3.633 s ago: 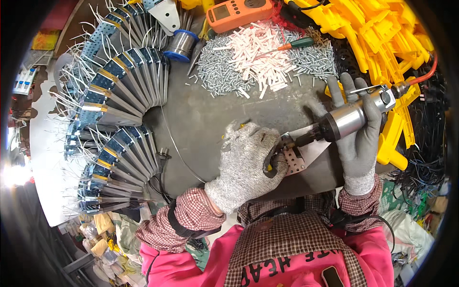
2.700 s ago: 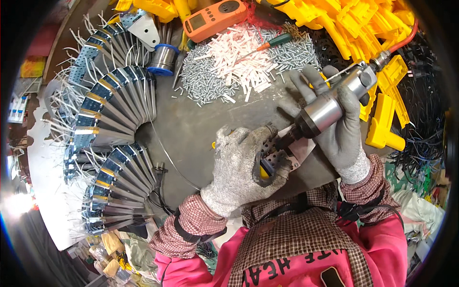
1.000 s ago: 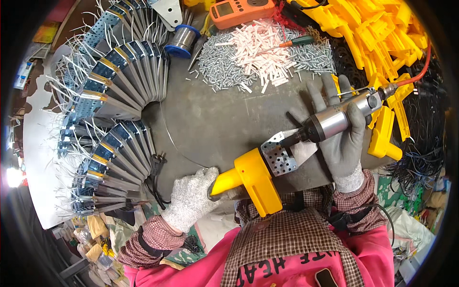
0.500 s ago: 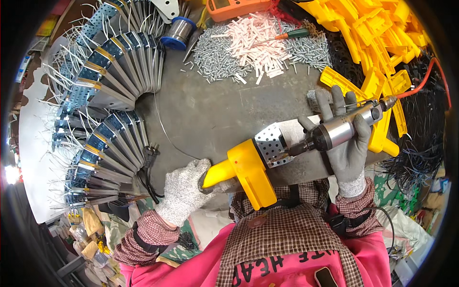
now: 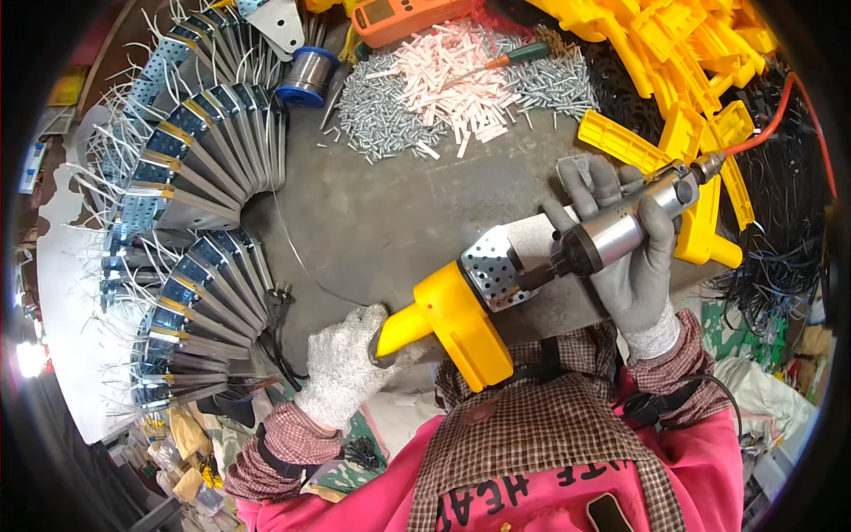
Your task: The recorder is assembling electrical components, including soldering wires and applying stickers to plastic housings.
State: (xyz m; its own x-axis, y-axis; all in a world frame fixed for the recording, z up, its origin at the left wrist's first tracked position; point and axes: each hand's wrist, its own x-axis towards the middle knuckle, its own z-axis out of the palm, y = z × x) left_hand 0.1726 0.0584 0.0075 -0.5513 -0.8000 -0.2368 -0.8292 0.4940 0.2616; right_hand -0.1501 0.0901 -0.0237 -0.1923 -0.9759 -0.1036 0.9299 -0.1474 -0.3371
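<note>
My left hand (image 5: 341,363), in a grey-white knit glove, is closed round the narrow end of a yellow plastic handle (image 5: 465,341). Out of the handle's far end comes a perforated metal guard (image 5: 493,268), joined to a flat pale metal plate (image 5: 532,235). In my gloved right hand (image 5: 634,297) lies a silver air screwdriver (image 5: 623,232), gripped with the fingers and thumb round its body. Its dark nose is slanted down-left against or just over the guard; the exact contact of the tip cannot be made out.
Silver screws (image 5: 377,115) and pale pink sleeves (image 5: 448,75) are heaped at the back, with a green-orange screwdriver (image 5: 519,55) on top. Yellow handle shells (image 5: 678,53) pile up back right. Wired metal assemblies (image 5: 222,142) curve along the left, near a solder spool (image 5: 307,75). A red hose (image 5: 771,129) trails from the tool.
The view has shifted, moving the bench items a little left and down. My right fingers are bent closer in round the screwdriver and plate. Both hands keep their hold.
</note>
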